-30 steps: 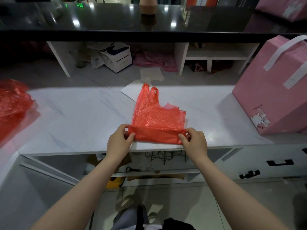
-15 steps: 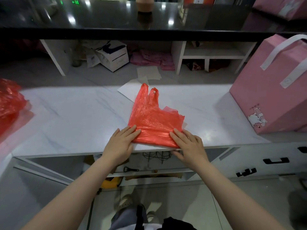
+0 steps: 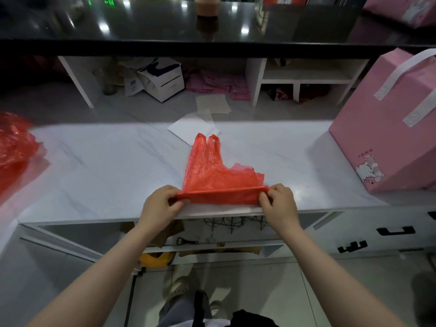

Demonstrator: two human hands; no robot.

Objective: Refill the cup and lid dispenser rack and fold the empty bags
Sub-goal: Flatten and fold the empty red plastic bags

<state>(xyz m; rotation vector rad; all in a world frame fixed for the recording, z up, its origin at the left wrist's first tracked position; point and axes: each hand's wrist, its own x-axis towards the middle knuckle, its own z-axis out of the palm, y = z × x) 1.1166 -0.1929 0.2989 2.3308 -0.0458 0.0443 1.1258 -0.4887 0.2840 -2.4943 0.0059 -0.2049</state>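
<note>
Nearest me, both forearms reach in from the bottom edge toward the bench's point(image 3: 99, 175) near edge. Left hand point(image 3: 160, 205) grip closed, pinching the left end of the red plastic bag's point(image 3: 219, 175) folded near hem. Right hand point(image 3: 278, 204) grip closed too, pinching the right end of that same fold. I see the fold pulled into a straight band between the two hands, lifted slightly at the near edge, middle of the bench. Rest of the bag lies flat on the marble-look top, handles pointing to the far side. Just past the handles, a white paper sheet point(image 3: 188, 127) lies on the bench, partly under the bag tip. At the left edge, another crumpled red bag point(image 3: 14, 145), well apart from the one held. At the right edge, a pink gift box point(image 3: 387, 128) with white strap handles and a cat print stands on the bench. Further back, under a dark glossy upper counter point(image 3: 153, 24), open cubbies hold a white carton point(image 3: 162, 79) and pink folded bags point(image 3: 217, 83). Contents of the right cubby too dim to tell.
</note>
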